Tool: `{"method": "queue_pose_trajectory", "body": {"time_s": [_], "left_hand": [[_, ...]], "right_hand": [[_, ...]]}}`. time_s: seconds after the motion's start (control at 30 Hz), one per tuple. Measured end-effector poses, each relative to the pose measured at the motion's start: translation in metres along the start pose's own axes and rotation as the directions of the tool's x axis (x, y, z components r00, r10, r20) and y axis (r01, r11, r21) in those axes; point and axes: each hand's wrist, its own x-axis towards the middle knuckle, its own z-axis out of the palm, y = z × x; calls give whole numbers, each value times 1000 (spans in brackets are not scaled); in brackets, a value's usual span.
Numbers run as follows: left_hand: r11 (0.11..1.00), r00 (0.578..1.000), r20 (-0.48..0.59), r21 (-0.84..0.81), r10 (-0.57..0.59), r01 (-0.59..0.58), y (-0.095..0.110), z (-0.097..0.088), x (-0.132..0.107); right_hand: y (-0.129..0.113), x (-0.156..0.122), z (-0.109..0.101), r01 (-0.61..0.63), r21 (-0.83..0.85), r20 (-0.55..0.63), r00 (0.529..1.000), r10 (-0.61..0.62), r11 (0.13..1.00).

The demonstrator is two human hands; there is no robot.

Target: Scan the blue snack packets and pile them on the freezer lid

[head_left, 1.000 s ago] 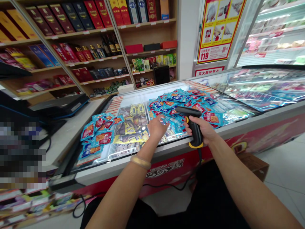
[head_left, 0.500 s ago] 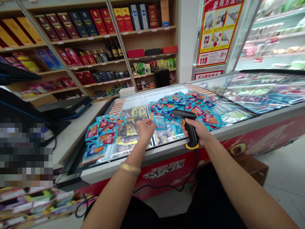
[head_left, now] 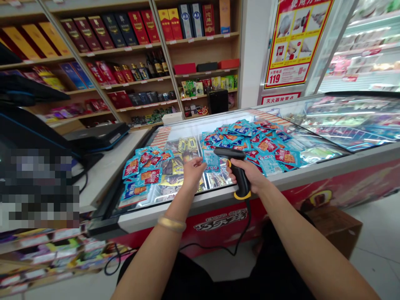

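Observation:
My left hand (head_left: 193,170), with a gold bangle at the wrist, is closed, its fingertips pinching the edge of a pale blue snack packet (head_left: 211,161) above the glass freezer top. My right hand (head_left: 247,174) is wrapped around the grip of a black and yellow barcode scanner (head_left: 240,177). The scanner's head points left and sits just right of the held packet. Behind and to the right of the scanner lies a big heap of blue and red snack packets (head_left: 265,145). Left of my left hand is a smaller pile of similar packets (head_left: 151,176).
The chest freezer (head_left: 218,193) holds yellow-wrapped goods under its glass. A scanner cord (head_left: 246,221) hangs down its front. At left stand a counter (head_left: 103,166) and a dark terminal (head_left: 34,129). A cardboard box (head_left: 337,227) is on the floor at right. Shelves of boxed goods (head_left: 137,50) line the back.
The scanner in my right hand has moved left, closer to the packet. My left hand and its packet have shifted slightly left over the freezer. The whole view has turned a little left.

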Motion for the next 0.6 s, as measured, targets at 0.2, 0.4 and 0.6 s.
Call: {"method": "queue_pose_trajectory", "body": {"time_s": [0.2, 0.4, 0.6], "left_hand": [[1000, 1000, -7, -1, 29, -29, 3, 1, -3], [992, 998, -50, -110, 48, -54, 5, 1, -3], [995, 995, -73, -68, 61, -66, 2, 1, -1]], "right_hand": [[-2, -3, 4, -7, -37, -22, 1000, 6, 999], [-2, -2, 4, -12, -52, -40, 999, 10, 999], [0, -3, 2, 3, -52, -26, 1000, -4, 999]]}}
